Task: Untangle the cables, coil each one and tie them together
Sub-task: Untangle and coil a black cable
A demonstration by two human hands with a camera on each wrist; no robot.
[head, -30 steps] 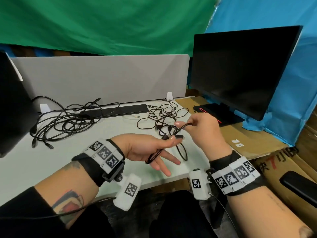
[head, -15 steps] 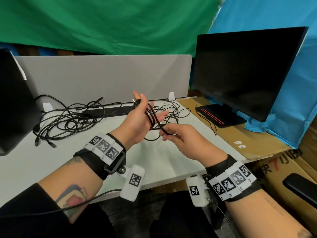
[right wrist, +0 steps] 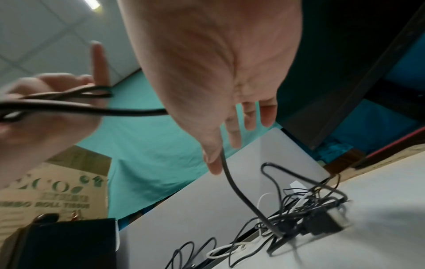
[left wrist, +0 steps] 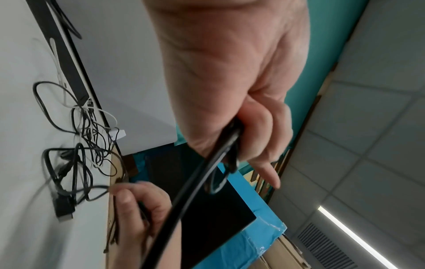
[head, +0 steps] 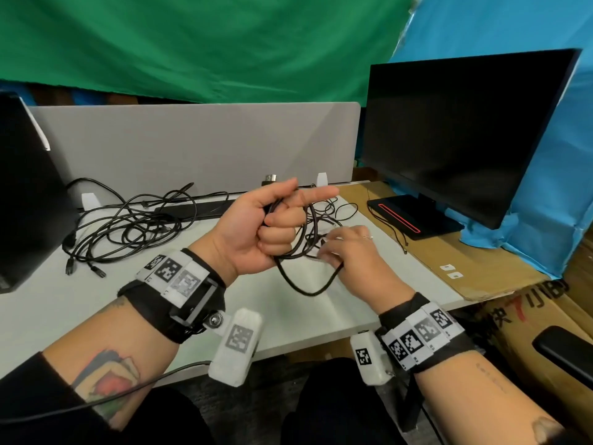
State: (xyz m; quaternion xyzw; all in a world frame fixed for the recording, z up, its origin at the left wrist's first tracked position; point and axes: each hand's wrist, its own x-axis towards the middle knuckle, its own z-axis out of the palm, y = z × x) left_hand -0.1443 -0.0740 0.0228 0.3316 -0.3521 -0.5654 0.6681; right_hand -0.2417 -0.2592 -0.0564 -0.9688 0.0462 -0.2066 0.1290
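Currently logged: our left hand (head: 256, 229) was raised palm-up above the desk (head: 96, 303), middle, ring and little fingers curled round several loops of the black cable (head: 308, 284), index finger pointing out toward 2 o'clock. A metal plug end stuck up behind that hand at 12 o'clock. The loops ran through the fist and hung below it as a slack bight toward 6 o'clock.

Our right hand (head: 353, 252) sat just at 4 o'clock of the left, lower, knuckles up. The right wrist view showed the thumb pinching the same cable against the index finger, other fingers loosely extended; from that pinch the cable dropped to the small tangle (head: 327, 220) on the desk at 12 o'clock of the hands. That tangle mixed thin black leads with a white one, and blur kept us from telling the strands apart.

A second, bigger pile of black cables (head: 128, 229) lay at 9 o'clock, well apart from both hands, beside a black strip (head: 192, 208) along the grey divider (head: 192, 146). A dark monitor (head: 465, 130) stood at 2 o'clock on cardboard (head: 481, 271).
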